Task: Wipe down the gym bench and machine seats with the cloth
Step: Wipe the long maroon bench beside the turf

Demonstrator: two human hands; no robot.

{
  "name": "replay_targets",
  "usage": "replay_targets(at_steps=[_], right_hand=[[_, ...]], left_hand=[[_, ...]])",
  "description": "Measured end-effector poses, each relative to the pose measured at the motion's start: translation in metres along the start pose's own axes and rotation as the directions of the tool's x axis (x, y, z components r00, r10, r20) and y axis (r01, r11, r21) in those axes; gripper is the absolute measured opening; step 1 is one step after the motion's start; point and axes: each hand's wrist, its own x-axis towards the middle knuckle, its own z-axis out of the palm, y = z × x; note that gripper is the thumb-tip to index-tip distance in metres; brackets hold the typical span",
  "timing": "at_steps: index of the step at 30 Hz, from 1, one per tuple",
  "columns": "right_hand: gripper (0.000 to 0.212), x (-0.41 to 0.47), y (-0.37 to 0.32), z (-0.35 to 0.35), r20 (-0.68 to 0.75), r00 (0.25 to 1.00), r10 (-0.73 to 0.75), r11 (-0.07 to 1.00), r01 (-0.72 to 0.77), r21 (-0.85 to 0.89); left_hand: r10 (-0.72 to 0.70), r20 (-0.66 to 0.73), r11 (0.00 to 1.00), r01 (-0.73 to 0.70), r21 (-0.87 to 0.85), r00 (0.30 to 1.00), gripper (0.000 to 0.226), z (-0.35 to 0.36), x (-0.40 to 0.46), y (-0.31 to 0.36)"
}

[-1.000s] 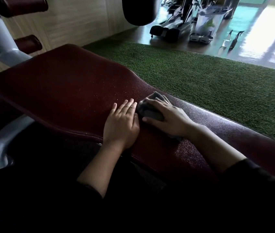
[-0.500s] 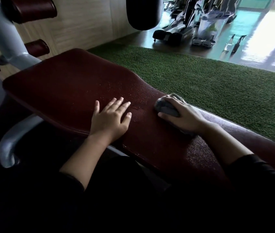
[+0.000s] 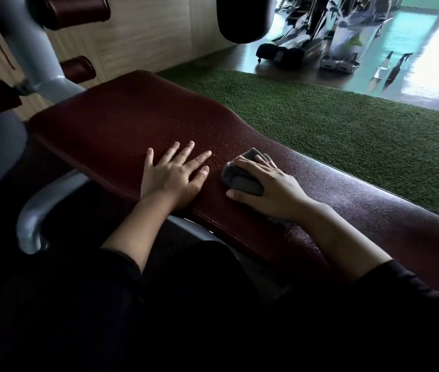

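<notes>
The right hand, fingers curled over the bunched cloth, has swung back left from its reach half a second ago, closing toward the left hand; that hand lies flat at centre frame, fingers spread, on the bench; droplets above both hands remain unwiped.

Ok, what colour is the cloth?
Dark grey cloth, bunched under the right hand; head view.

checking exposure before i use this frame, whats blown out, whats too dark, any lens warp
Head view: floor at top right blown out by glare; sleeves and lower frame nearly black; bench, left hand and cloth dim but readable; wide-angle bending at the edges.
</notes>
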Motion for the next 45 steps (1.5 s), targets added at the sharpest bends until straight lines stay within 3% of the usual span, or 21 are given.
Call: replay_targets(at_steps=[8, 10, 13, 17, 21, 25, 29, 34, 37, 41, 45], right_hand=[[0.069, -0.057, -0.013, 0.004, 0.121, 0.927, -0.355, 0.935, 0.355, 0.020], [0.067, -0.066, 0.006, -0.014, 0.126, 0.931, -0.343, 0.939, 0.337, 0.062], [0.067, -0.052, 0.030, -0.031, 0.108, 0.974, -0.197, 0.977, 0.186, 0.104], [0.066, -0.008, 0.017, -0.016, 0.054, 0.995, -0.084, 0.996, 0.083, 0.032], [0.066, -0.005, -0.016, 0.011, 0.056, 0.973, -0.225, 0.974, 0.224, 0.038], [0.071, -0.037, 0.000, 0.002, 0.136, 0.907, -0.399, 0.916, 0.390, 0.092], [0.066, -0.041, 0.036, -0.028, 0.151, 0.939, -0.308, 0.943, 0.281, 0.176], [0.059, -0.001, 0.023, -0.022, 0.092, 0.985, -0.148, 0.988, 0.144, 0.048], [0.062, 0.003, -0.009, -0.002, 0.082, 0.970, -0.228, 0.973, 0.223, 0.059], [0.074, -0.020, -0.014, 0.007, 0.144, 0.891, -0.430, 0.903, 0.422, 0.082], [0.072, -0.031, 0.010, -0.010, 0.229, 0.869, -0.439, 0.897, 0.412, 0.160]], left_hand=[[0.005, -0.023, 0.999, -0.006, -0.035, 1.000, 0.045, 0.000, -0.001, -0.002], [0.008, -0.027, 1.000, -0.008, -0.030, 1.000, 0.045, 0.000, -0.001, -0.001], [0.000, -0.032, 1.000, -0.001, -0.020, 0.999, 0.045, 0.001, 0.000, -0.002], [-0.020, -0.027, 1.000, 0.020, -0.015, 0.999, 0.044, 0.000, 0.001, -0.001], [-0.042, -0.013, 0.999, 0.042, -0.014, 0.999, 0.044, 0.000, 0.001, 0.000], [-0.056, -0.006, 0.998, 0.056, -0.008, 0.998, 0.043, 0.000, -0.001, 0.001], [-0.058, -0.002, 0.998, 0.058, 0.005, 0.998, 0.044, -0.001, -0.002, 0.003], [-0.063, 0.017, 0.998, 0.063, 0.026, 0.998, 0.045, -0.002, -0.001, 0.004], [-0.078, 0.077, 0.997, 0.076, 0.028, 0.994, 0.045, -0.007, 0.002, 0.002], [-0.080, 0.239, 0.997, 0.078, 0.017, 0.968, 0.045, -0.018, 0.006, 0.002], [-0.063, 0.310, 0.997, 0.070, -0.013, 0.949, 0.046, -0.023, 0.009, -0.001]])
